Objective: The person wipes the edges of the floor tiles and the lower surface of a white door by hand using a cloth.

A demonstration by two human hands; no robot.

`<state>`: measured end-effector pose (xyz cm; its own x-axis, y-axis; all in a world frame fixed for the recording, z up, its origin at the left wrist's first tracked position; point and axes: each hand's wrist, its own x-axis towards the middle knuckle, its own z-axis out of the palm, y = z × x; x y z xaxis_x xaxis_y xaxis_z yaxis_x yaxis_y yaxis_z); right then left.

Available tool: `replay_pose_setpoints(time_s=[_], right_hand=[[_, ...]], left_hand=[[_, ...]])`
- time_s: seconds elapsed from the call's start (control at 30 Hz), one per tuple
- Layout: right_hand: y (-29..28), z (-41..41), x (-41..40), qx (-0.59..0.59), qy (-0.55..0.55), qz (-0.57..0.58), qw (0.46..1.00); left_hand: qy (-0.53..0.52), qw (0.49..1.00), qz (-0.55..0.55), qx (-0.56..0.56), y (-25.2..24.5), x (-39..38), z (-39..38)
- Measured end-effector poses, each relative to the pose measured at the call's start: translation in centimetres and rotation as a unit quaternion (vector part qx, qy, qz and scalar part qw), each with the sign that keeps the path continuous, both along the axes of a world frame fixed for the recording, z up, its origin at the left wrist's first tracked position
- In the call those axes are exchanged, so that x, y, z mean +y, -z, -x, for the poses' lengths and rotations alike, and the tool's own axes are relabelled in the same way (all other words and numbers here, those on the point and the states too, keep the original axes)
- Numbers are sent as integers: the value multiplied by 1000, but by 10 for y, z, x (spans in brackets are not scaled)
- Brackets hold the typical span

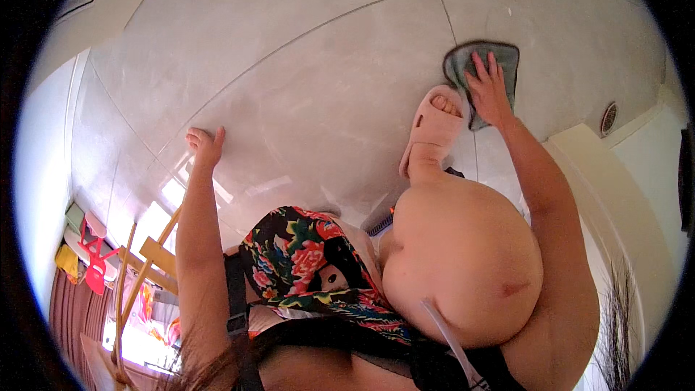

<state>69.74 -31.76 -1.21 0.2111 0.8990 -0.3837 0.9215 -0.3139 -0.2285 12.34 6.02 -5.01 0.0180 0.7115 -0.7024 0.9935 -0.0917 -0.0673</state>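
Observation:
My right hand (488, 91) lies palm down, fingers spread, on a dark grey-green cloth (507, 62) with a black edge. The cloth rests flat on the grey tiled floor (304, 87), just beyond my foot in a pink slipper (433, 122). Off to the left, my left hand (205, 144) is at the floor with its thumb apart and its other fingers bent, and no object shows in it. Whether it bears on the tile is hard to tell.
A round floor drain cover (609, 118) lies right of the cloth, near a pale curved edge (592, 157). A wooden frame (157, 255) stands at the lower left, close to my left arm. Beyond it are a red plastic item (95, 269) and brown curtains (76, 309).

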Motion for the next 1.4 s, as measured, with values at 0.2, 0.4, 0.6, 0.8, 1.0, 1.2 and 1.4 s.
replay_pose_setpoints(time_s=[0.2, 0.4, 0.6, 0.8, 1.0, 1.2, 1.4], right_hand=[[21, -41, 137, -58, -19, -104, 993], [21, -62, 219, -14, 49, -32, 998], [30, -19, 103, -40, 49, -77, 995], [14, 5, 21, -4, 74, -1, 997], [16, -26, 122, -27, 57, -44, 997], [29, -84, 304, -91, 68, -146, 983], [29, -115, 412, -110, 97, -225, 963]], left_hand=[[-22, 999, -18, -24, 0, 0, 2], [-63, 998, -24, 17, -7, 8, -7], [-61, 990, -100, -80, -11, 15, -57], [-20, 990, -121, -73, -20, 36, -205], [-59, 997, -39, 36, -44, 47, -309], [-46, 996, -32, 65, -52, 52, -314], [-50, 994, -4, 95, -63, 65, -321]])
